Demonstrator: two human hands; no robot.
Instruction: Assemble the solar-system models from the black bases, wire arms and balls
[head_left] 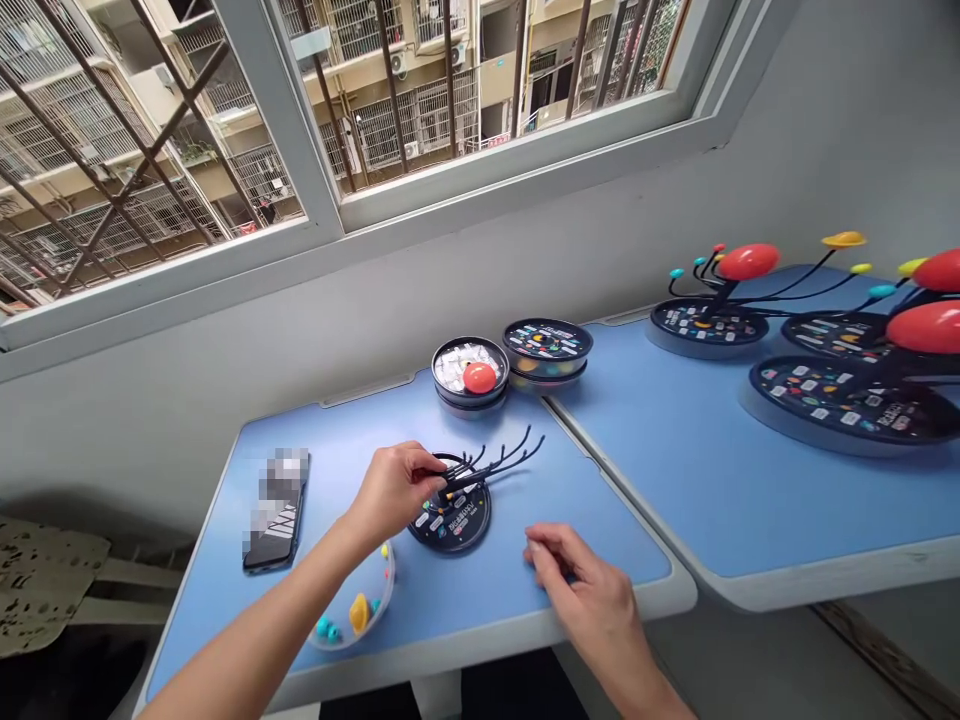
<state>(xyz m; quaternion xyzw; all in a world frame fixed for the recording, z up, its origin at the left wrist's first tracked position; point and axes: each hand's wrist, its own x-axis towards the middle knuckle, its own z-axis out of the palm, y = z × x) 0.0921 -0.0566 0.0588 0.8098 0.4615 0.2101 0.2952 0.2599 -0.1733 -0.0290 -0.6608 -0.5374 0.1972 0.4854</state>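
Observation:
My left hand is closed in a pinch on a black stem with thin curved arms, which fan out to the right with bare tips. Below it lies a round black base with printed labels and small coloured pictures; my fingers cover where stem and base meet. My right hand is at the table's front edge, right of the base, its fingers curled with thumb near index. Whether anything is inside them is hidden. Beside my left forearm sits a clear round dish with small turquoise beads and a yellow ringed piece.
A phone lies at the left. Stacked round cases with a red dome on top stand at the back, beside another stack. Assembled planet models fill the right-hand table, which adjoins this one at a seam.

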